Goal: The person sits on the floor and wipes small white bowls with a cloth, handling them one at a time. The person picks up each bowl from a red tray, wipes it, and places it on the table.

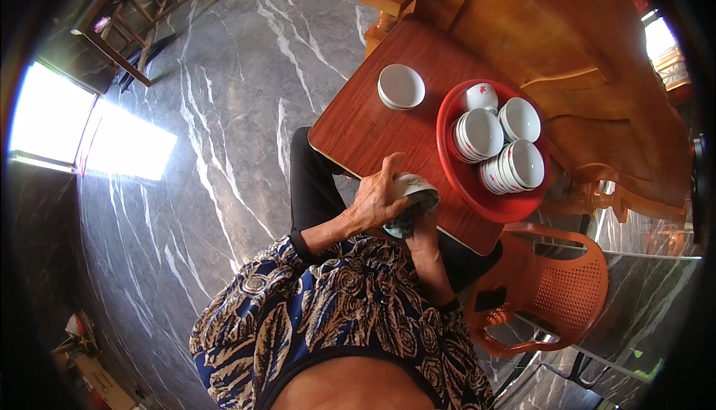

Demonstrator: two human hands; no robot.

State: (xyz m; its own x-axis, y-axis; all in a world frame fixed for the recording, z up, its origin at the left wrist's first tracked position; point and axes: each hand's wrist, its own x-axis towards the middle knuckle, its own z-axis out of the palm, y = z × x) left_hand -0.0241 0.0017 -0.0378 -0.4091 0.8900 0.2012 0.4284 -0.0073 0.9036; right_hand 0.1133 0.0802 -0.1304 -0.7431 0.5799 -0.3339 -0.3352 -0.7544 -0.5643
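Note:
My left hand [373, 200] grips a white bowl [413, 182] with a small printed pattern, tilted on its side above my lap at the table's near edge. My right hand [423, 236] is pushed towards the bowl's mouth with a patterned cloth [398, 225]; its fingers are mostly hidden by cloth and bowl. Two or more nested white bowls [401, 86] stand upright on the red-brown wooden table [358, 124]. To their right, a red plastic basin [464, 186] carries several stacks of white bowls [482, 133], some with red prints, and one tipped bowl [481, 96].
A carved wooden bench [559, 35] borders the table's far right side. At the lower right is an orange plastic chair [570, 292] with a dark flat object [490, 299] on it. Grey marble-patterned floor [240, 102] extends left; a cardboard box [100, 379] lies lower left.

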